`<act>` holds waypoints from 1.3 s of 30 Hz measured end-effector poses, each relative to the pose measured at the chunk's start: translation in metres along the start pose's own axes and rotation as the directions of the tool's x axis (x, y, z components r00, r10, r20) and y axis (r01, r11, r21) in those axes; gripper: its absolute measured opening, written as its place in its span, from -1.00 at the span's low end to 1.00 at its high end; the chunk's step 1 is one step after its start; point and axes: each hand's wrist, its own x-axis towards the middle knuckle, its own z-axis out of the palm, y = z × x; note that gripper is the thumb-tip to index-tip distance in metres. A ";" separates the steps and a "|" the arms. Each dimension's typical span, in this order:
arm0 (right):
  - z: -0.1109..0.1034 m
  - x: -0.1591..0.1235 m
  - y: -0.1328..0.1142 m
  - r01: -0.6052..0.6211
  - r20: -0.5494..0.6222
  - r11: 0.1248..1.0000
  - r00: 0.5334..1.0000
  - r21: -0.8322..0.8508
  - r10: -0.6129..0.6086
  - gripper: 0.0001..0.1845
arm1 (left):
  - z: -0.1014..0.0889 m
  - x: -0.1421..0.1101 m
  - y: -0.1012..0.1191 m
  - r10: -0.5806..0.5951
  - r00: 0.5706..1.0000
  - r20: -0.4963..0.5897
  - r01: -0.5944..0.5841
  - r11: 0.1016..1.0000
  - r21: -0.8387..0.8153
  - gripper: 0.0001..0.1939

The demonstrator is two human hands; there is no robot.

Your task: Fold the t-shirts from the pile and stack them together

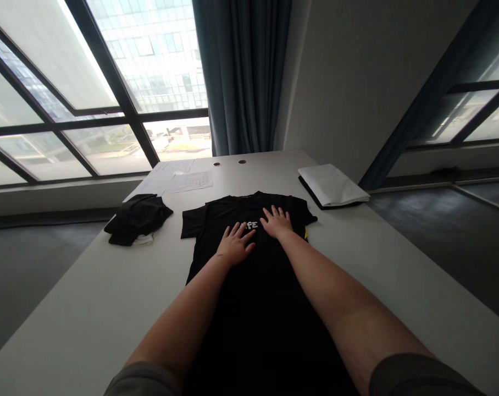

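Observation:
A black T-shirt (258,286) lies spread flat on the white table, its collar away from me and its short sleeves out to the sides. White lettering shows on its chest, partly covered by my fingers. My left hand (236,245) rests open on the chest, fingers spread, just left of and below the lettering. Higher up on the right side of the chest, my right hand (277,221) also lies flat with its fingers apart. A bit of yellow peeks out beside the shirt's right edge, under the sleeve.
The white table (398,286) carries a crumpled black garment (138,217) at the left and papers (187,181) at the back left. A folded white cloth or bag (334,184) sits on something black at the back right. Windows and a blue curtain (243,77) stand behind.

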 end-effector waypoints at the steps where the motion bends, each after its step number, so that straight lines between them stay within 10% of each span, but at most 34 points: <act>1: 0.000 0.001 0.001 0.013 -0.013 1.000 1.000 -0.005 -0.013 -0.26 | 0.000 -0.005 0.003 0.005 1.000 0.020 -0.004 1.000 -0.002 -0.39; 18: 0.004 0.005 0.008 0.110 -0.031 0.993 0.993 -0.050 -0.111 -0.28 | -0.015 -0.124 0.059 0.264 0.961 0.077 -0.252 0.958 -0.139 -0.37; 27: -0.001 0.013 0.007 0.124 0.026 0.990 0.992 -0.071 -0.123 -0.25 | -0.022 -0.163 0.055 0.175 0.984 0.041 -0.166 0.970 -0.178 -0.42; 33: -0.001 0.014 -0.006 0.048 0.030 0.997 0.998 -0.055 -0.046 -0.24 | -0.028 -0.132 0.014 -0.181 0.982 -0.053 0.174 0.979 -0.109 -0.44; 39: 0.001 0.014 -0.008 0.040 0.020 0.998 0.999 -0.052 -0.039 -0.24 | -0.030 -0.016 -0.013 -0.256 0.966 0.022 0.255 0.967 0.018 -0.35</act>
